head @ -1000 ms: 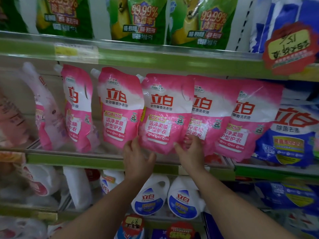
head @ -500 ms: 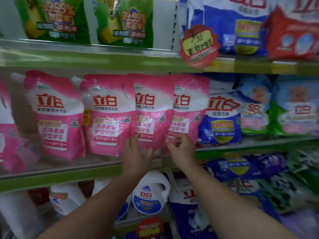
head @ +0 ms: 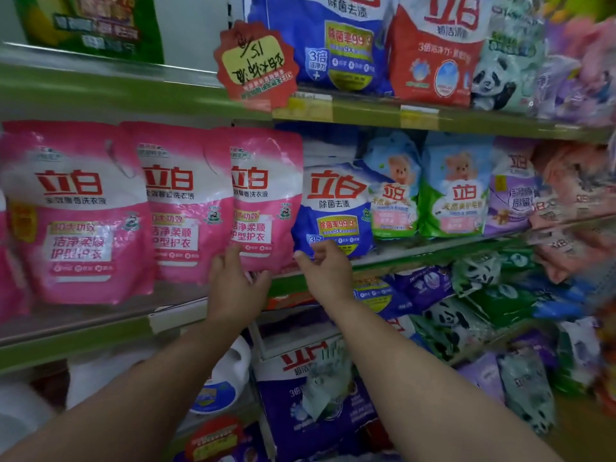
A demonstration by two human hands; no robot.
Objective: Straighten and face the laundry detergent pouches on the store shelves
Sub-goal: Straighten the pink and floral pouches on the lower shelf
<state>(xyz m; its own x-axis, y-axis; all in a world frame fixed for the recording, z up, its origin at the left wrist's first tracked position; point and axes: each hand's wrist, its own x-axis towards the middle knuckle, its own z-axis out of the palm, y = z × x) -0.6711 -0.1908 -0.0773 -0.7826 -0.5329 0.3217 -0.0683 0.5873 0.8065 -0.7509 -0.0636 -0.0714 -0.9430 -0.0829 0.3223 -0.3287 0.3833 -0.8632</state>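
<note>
Three pink laundry detergent pouches stand upright in a row on the middle shelf (head: 100, 338), labels facing out: left (head: 80, 211), middle (head: 180, 208), right (head: 263, 201). My left hand (head: 236, 288) has straight fingers touching the bottom edge of the right pink pouch. A blue detergent pouch (head: 336, 201) stands next to it on the right. My right hand (head: 325, 271) is at the blue pouch's lower edge, fingers loosely curled and thumb pointing left. No grip shows.
Bear-print pouches (head: 453, 195) and a purple pouch (head: 510, 195) continue the row to the right. A red price tag (head: 256, 65) hangs from the upper shelf (head: 366, 111). Below are a white jug (head: 226, 378), a purple bag (head: 310, 395) and panda-print pouches (head: 450, 321).
The view has swung right along the shelf. Both hands moved right from the middle pink pouches to the last pink one; my right hand left the pink pouch and reached the blue one.
</note>
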